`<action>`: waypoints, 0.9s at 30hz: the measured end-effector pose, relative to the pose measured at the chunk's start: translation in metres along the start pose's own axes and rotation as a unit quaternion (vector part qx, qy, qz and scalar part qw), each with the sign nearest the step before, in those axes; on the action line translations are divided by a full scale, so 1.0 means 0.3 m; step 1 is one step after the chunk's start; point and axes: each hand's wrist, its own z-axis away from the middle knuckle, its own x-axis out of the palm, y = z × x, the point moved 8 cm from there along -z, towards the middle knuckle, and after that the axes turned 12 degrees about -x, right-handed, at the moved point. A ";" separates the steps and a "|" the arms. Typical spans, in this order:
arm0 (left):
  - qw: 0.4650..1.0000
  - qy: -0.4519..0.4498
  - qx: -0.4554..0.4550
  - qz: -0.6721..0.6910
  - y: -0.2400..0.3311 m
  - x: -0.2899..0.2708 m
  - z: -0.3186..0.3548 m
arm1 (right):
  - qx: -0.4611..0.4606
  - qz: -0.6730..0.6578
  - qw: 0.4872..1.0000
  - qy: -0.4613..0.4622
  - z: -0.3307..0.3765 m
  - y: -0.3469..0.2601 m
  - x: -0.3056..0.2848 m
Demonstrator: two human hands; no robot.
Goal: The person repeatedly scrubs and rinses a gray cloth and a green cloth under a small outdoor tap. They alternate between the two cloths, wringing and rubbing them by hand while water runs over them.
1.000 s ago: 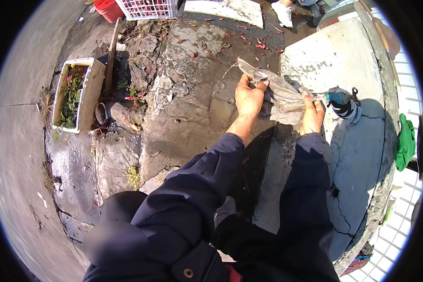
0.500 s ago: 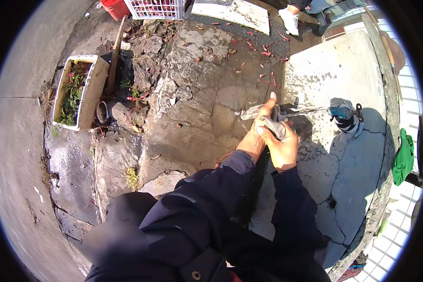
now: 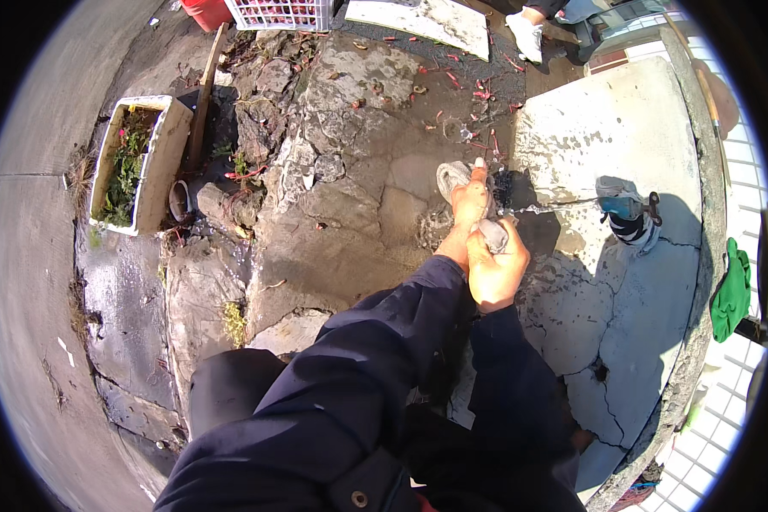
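A wet, greyish-beige cloth (image 3: 451,177) is bunched up in both of my hands. My left hand (image 3: 469,206) is closed around it, with one loop bulging out on the far left side. Just nearer to me and slightly right, my right hand (image 3: 498,271) grips a folded end of the same cloth. A thin stream of water (image 3: 563,205) runs from a tap (image 3: 625,210) with a blue part on the right to the cloth and my hands. Drops scatter around them. Parts of the cloth are hidden by my fingers.
A pale cracked concrete slab (image 3: 606,136) lies to the right, with a green cloth (image 3: 732,292) beyond its edge. Left stands a white planter box (image 3: 179,141). A white crate (image 3: 282,15) and red bucket (image 3: 206,12) are far off, near a person's white shoe (image 3: 526,37).
Both hands have shifted a little left and nearer to me. The cloth, stretched out past my left hand before, is now gathered into a rounded loop, and drops splash around it.
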 end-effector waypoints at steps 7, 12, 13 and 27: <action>0.997 -0.045 -0.053 -0.038 -0.046 0.059 0.022 | 0.070 -0.001 0.994 0.083 -0.110 0.097 -0.089; 0.997 -0.059 -0.040 -0.038 -0.043 0.049 0.005 | 0.002 0.050 0.998 0.037 -0.066 -0.019 -0.027; 0.994 -0.017 -0.103 -0.039 -0.088 0.034 0.001 | 0.007 0.024 0.998 0.060 -0.102 0.008 -0.046; 0.995 -0.089 -0.043 0.018 -0.057 0.055 0.028 | 0.067 -0.058 0.990 0.111 -0.056 0.032 -0.087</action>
